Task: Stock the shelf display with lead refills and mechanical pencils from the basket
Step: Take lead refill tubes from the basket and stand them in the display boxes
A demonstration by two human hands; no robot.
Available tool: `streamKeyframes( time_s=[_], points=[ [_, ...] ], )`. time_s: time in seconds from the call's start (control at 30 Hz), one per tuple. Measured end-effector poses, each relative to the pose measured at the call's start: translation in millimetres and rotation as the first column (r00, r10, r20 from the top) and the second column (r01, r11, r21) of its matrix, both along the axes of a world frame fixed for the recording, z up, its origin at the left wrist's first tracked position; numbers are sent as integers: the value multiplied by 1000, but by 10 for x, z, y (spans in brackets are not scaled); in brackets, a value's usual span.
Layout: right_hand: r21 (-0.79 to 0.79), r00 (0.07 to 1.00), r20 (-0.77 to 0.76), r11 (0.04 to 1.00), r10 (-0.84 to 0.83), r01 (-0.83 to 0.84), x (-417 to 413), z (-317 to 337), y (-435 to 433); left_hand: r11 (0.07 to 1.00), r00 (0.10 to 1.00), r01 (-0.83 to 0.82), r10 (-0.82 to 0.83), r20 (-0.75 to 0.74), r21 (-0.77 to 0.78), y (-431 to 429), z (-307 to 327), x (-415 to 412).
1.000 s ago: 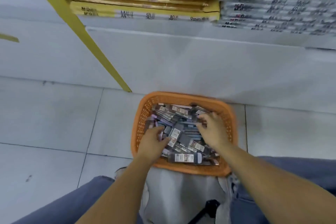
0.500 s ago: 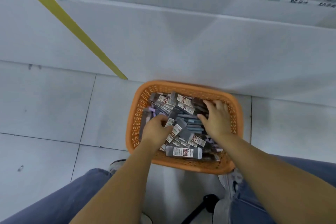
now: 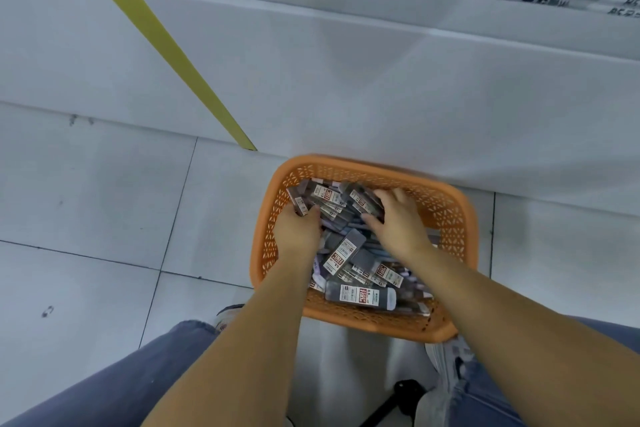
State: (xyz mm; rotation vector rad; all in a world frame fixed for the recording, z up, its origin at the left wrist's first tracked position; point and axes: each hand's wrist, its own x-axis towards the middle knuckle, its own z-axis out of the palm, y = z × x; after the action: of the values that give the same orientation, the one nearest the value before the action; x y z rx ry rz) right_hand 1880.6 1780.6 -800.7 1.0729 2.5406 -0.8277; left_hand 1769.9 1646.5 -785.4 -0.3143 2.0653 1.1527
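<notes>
- Both hands have slid toward the far end of the orange plastic lattice basket (image 3: 460,218) since a moment ago.
- My left hand (image 3: 298,234) is now at the far left corner, with its fingers curled round a grey lead refill case (image 3: 302,204) that sticks out past my knuckles.
- My right hand (image 3: 401,222) lies over the far middle of the pile, thumb and fingers pinching a second labelled grey case (image 3: 362,201).
- The other translucent grey refill cases with red-and-white labels (image 3: 346,253) lie jumbled in the basket. One larger case (image 3: 360,295) lies flat along the near wall.
- The basket sits on the white tiled floor (image 3: 104,201), with its far side against the white shelf base panel (image 3: 381,80).
- A yellow upright strip (image 3: 166,45) meets the floor just left of the basket.
- My knees in blue jeans (image 3: 121,385) flank the near side.
</notes>
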Motion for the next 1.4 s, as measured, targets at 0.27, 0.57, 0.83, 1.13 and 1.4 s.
streamKeyframes(
  time_s=[0.27, 0.57, 0.83, 1.13, 1.4],
  points=[
    [-199, 980, -49, 964, -191, 178, 71, -32, -62, 997, 996, -72, 72, -46, 4, 101, -51, -8],
    [-377, 929, 60, 853, -366, 360, 114, -1, 6, 989, 978, -131, 117, 171, 71, 111, -152, -66],
    [-408, 924, 37, 838, -381, 362, 207, 237, 0, 970, 958, -155, 101, 268, 189, -166, 66, -22],
    [-556, 907, -200, 805, -370, 206, 77, 1277, -150, 901, 968, -42, -70, 240, 431, -294, 929, -3],
    [-700, 745, -454, 713, -488, 41, -62, 2312, -559, 701, 962, 50, -226, 155, 712, -332, 1974, 140]
  ],
)
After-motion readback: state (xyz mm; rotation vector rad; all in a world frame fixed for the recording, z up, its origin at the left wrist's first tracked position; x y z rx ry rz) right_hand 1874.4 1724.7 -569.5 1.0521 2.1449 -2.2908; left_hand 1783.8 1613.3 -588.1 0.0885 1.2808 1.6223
